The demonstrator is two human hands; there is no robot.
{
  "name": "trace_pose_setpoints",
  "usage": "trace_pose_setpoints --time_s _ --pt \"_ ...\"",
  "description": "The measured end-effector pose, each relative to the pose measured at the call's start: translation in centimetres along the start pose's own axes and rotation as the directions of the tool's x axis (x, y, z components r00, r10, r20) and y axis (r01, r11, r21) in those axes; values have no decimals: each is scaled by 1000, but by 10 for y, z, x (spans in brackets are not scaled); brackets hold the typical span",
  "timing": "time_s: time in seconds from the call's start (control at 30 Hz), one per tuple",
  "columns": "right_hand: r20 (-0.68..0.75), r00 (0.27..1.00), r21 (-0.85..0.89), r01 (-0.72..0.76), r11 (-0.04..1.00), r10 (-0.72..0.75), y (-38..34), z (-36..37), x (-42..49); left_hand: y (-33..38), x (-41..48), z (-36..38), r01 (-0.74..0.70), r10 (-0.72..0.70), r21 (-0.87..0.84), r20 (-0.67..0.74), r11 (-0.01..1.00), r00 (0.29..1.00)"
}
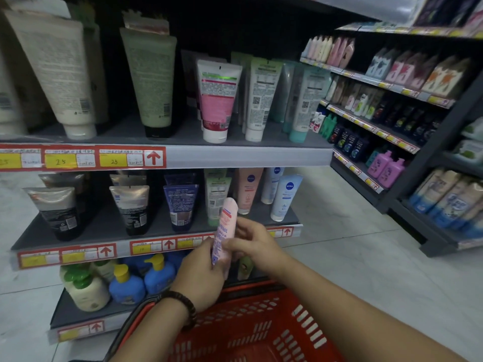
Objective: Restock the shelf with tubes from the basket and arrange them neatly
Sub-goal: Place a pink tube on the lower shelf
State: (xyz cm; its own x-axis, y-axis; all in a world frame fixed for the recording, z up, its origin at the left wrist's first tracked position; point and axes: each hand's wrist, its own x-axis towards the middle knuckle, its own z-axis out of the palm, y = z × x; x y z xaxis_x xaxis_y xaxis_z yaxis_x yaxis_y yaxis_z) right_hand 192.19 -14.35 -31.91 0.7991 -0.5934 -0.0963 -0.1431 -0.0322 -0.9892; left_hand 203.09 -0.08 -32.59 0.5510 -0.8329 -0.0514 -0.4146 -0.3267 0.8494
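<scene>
Both hands hold a pale pink tube (225,226) upright in front of the middle shelf (109,228), above the red basket (261,333). My left hand (201,275), with a dark bead bracelet at the wrist, grips the tube's lower part. My right hand (254,241) pinches its right side with the fingertips. Behind the tube, several tubes stand cap down on the middle shelf: a green one (217,197), a peach one (248,189) and two white and blue ones (283,197). The basket's inside shows no tubes where visible.
The upper shelf (235,155) carries larger tubes, cap down. The bottom shelf holds blue and cream pump bottles (125,283). A second shelving unit (392,121) full of bottles stands to the right across a pale tiled aisle floor (339,231).
</scene>
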Motion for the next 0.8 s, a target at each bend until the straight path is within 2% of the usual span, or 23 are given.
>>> trace_pose_setpoints --time_s 0.07,0.13,0.2,0.27,0.37,0.5,0.67,0.8 --pt "1 1000 -3 29 1000 -29 -4 -3 -3 3 -1 1 -32 33 -21 79 999 996" --pt "3 999 -20 51 998 -51 -6 -4 -3 5 1 1 -30 32 -23 98 999 995" --pt "-49 997 -47 50 998 -52 -8 -6 1 7 3 0 -31 32 -4 60 999 998" --pt "-173 983 -118 42 992 -62 -11 -9 8 6 5 -2 -12 12 12 -10 1000 1000" --pt "-402 910 -258 -1 966 -107 -19 -13 15 2 10 -7 71 -69 96 -23 993 997" --pt "-604 782 -325 -63 944 -156 -31 -21 28 -11 13 -10 122 -145 245 79 962 986" --pt "-688 712 -348 -151 925 -143 -27 -26 56 -18 11 -15 121 -206 445 146 887 968" --pt "-715 684 -370 -197 908 -143 -18 -24 69 -20 9 -20 122 -238 504 173 855 956"
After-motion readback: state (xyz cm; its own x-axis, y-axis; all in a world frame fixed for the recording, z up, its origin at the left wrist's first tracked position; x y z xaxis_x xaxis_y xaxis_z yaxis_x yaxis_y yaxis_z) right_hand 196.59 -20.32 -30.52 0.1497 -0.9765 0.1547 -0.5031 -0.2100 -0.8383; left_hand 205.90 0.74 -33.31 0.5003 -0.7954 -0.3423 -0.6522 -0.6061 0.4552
